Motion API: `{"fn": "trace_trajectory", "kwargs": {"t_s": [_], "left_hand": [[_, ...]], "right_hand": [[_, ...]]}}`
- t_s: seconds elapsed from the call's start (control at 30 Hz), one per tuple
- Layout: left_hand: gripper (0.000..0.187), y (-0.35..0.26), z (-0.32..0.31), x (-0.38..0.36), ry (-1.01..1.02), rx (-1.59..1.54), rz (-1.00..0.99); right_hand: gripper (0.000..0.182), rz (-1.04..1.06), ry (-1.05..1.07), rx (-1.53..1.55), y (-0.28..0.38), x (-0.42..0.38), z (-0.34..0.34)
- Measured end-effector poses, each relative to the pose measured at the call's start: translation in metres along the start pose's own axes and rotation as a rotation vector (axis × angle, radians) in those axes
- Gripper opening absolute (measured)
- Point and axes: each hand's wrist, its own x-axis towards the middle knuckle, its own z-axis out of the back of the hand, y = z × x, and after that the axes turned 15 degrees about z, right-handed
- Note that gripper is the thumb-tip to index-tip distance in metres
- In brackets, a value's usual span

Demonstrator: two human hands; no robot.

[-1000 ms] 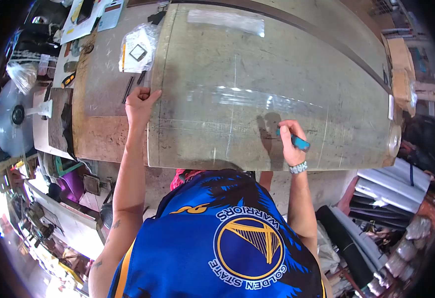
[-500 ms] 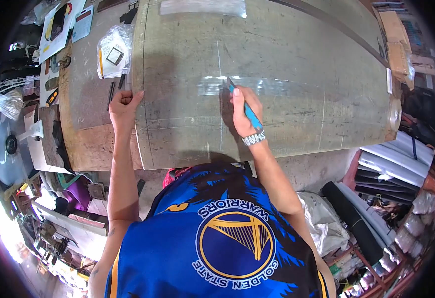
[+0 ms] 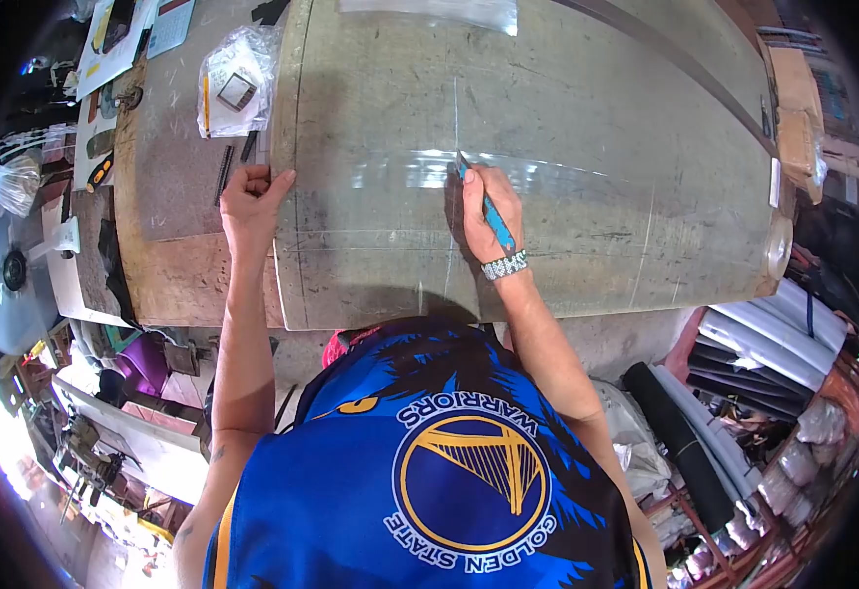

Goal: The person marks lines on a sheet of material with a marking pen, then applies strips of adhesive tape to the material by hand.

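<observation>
A glossy, see-through sheet (image 3: 370, 118) lies over the worktable, with bright glare across its middle. My right hand (image 3: 493, 201) is wrapped around a blue utility knife (image 3: 497, 226), its dark pointed tip on the sheet near a pale straight line (image 3: 457, 108). That line runs from the far part of the sheet toward my body. At the sheet's left edge, my left hand (image 3: 255, 194) is closed, thumb and fingers pinching that edge. Whether the tip has cut into the sheet cannot be made out.
A clear plastic bag (image 3: 238, 83) with papers lies left of the sheet, near a black strip (image 3: 224, 175). A yellow-black cutter (image 3: 101, 172) is farther left. A long dark bar (image 3: 665, 59) crosses the back right. Rolls of material (image 3: 679, 447) stand low on the right.
The camera view has shifted slightly, so the table appears moved right and up. The knife tip sits a little closer to me along the pale line. My left hand keeps its pinch.
</observation>
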Motion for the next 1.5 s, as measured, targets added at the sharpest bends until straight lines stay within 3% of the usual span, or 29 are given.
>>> {"fn": "trace_trajectory", "kwargs": {"t_s": [0.1,0.17,0.3,0.37,0.47,0.6,0.8,0.93,1.03,1.07,1.13,1.23,1.27,1.37,1.5], "left_hand": [[0.049,-0.010,-0.011,-0.005,-0.499,0.286,-0.377],[0.044,-0.049,-0.025,-0.017,-0.240,0.134,-0.572],[0.042,-0.123,-0.095,-0.026,0.480,0.356,-0.965],[0.044,-0.130,-0.134,-0.013,0.636,0.460,-1.068],[0.043,-0.154,-0.139,-0.007,0.768,0.671,-1.081],[0.044,-0.154,-0.142,-0.002,0.816,0.668,-1.062],[0.047,-0.155,-0.141,-0.003,0.806,0.682,-1.050],[0.050,-0.159,-0.141,-0.005,0.785,0.729,-1.055],[0.050,-0.161,-0.142,-0.004,0.796,0.760,-1.053],[0.049,-0.161,-0.142,-0.005,0.801,0.775,-1.054],[0.046,-0.152,-0.146,-0.004,0.743,0.730,-1.082],[0.049,-0.117,-0.136,-0.007,0.533,0.550,-1.015],[0.052,-0.102,-0.129,-0.013,0.440,0.477,-0.977],[0.060,-0.059,-0.105,-0.067,0.046,0.468,-0.862],[0.066,-0.004,-0.113,-0.147,-0.187,0.401,-0.743]], "right_hand": [[0.028,0.013,0.004,-0.015,0.000,0.002,0.000],[0.025,0.023,0.009,-0.031,0.002,0.003,0.003],[0.023,0.051,0.056,-0.037,0.005,0.007,0.002],[0.023,0.068,0.049,-0.068,0.006,0.009,0.003],[0.023,0.031,0.113,-0.084,0.004,0.010,0.005],[0.019,0.009,0.096,-0.098,0.004,0.010,-0.001],[0.022,0.016,0.090,-0.026,0.010,0.016,0.005],[0.023,-0.061,0.218,-0.101,0.028,-0.014,0.014],[0.025,-0.099,0.190,-0.041,0.046,-0.040,0.025],[0.022,-0.148,0.282,-0.029,0.053,-0.044,0.034],[0.020,-0.239,0.467,-0.005,0.062,-0.045,0.058],[0.026,0.247,0.258,0.037,0.043,-0.057,0.088],[0.043,0.150,0.388,-0.023,0.039,-0.059,0.111],[0.046,0.087,0.503,-0.226,0.002,-0.064,0.153],[0.044,0.156,0.504,-0.314,-0.049,-0.066,0.172]]}}
